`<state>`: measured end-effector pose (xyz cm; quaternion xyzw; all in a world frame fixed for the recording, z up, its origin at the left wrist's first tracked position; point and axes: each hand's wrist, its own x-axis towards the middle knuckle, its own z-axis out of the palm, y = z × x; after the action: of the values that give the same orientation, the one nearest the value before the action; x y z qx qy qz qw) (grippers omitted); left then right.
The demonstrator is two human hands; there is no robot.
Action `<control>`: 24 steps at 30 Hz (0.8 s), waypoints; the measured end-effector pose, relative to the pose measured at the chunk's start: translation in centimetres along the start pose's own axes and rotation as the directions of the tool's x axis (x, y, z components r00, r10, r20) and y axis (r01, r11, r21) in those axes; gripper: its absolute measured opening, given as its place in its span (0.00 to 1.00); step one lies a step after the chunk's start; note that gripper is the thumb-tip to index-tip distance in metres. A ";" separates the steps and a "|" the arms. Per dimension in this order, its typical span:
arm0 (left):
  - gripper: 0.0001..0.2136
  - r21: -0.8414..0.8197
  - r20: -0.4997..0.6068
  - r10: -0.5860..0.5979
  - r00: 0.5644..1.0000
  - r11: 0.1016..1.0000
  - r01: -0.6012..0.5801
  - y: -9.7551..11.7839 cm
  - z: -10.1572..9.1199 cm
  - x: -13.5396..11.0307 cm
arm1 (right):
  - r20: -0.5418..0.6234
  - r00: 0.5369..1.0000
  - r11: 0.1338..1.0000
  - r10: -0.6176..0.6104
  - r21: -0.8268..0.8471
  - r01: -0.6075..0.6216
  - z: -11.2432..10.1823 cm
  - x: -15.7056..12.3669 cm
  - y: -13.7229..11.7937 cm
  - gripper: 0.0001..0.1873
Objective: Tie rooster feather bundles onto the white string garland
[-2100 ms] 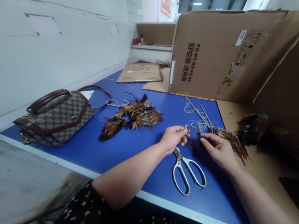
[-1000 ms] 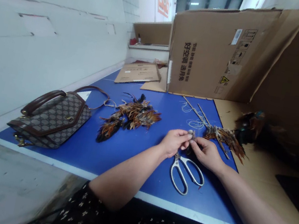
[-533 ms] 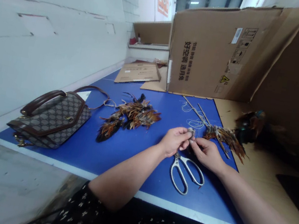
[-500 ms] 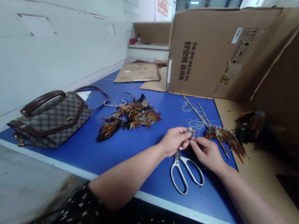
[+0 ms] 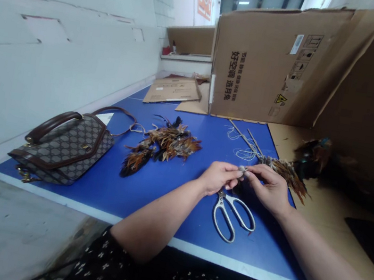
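Note:
My left hand (image 5: 220, 178) is closed, its thumb and forefinger pinching a small grey fluffy tuft (image 5: 242, 169), seemingly the base of a feather. From the other side my right hand (image 5: 269, 186) pinches at the same tuft with thumb and fingertips, which touch or nearly touch the left ones. Most of what is held is hidden by the fingers. Just below the hands lie scissors (image 5: 229, 218) with silver handles, their blades partly covered. Beyond my right hand rests a bundle of brown feathers (image 5: 284, 170), beside thin sticks (image 5: 245, 135) and loose pale thread (image 5: 246, 154).
A pile of brown and black feathers (image 5: 168, 144) lies mid-table on the blue surface (image 5: 177, 196). At the left stands a patterned handbag (image 5: 67, 148). A big cardboard box (image 5: 267, 67) walls off the back and right; flat cardboard (image 5: 173, 91) lies behind the pile.
My right hand has risen slightly and turned, its fingertips now coming at the tuft from above and the right. The left hand has dipped a little. The scissors have stayed put.

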<state>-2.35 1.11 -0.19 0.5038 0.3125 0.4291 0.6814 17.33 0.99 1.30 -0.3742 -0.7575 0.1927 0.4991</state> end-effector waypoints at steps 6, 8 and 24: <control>0.22 0.040 0.006 -0.023 1.000 0.999 0.023 0.1 0.3 -0.2 | -0.046 0.996 0.996 -0.081 -0.038 0.080 -0.4 0.0 0.2 0.12; 0.22 0.057 -0.006 -0.034 0.999 0.998 0.034 0.2 0.4 -0.3 | -0.046 0.994 0.995 -0.099 -0.035 0.097 -0.4 0.0 0.2 0.10; 0.23 0.045 -0.158 0.048 0.986 0.998 -0.042 1.6 -0.1 -0.4 | 0.013 0.999 0.998 -0.035 0.047 0.034 -0.6 -0.1 0.0 0.18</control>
<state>-3.02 1.00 1.36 0.4888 0.3634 0.4767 0.6338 17.86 0.89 1.48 -0.3479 -0.7625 0.2041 0.5059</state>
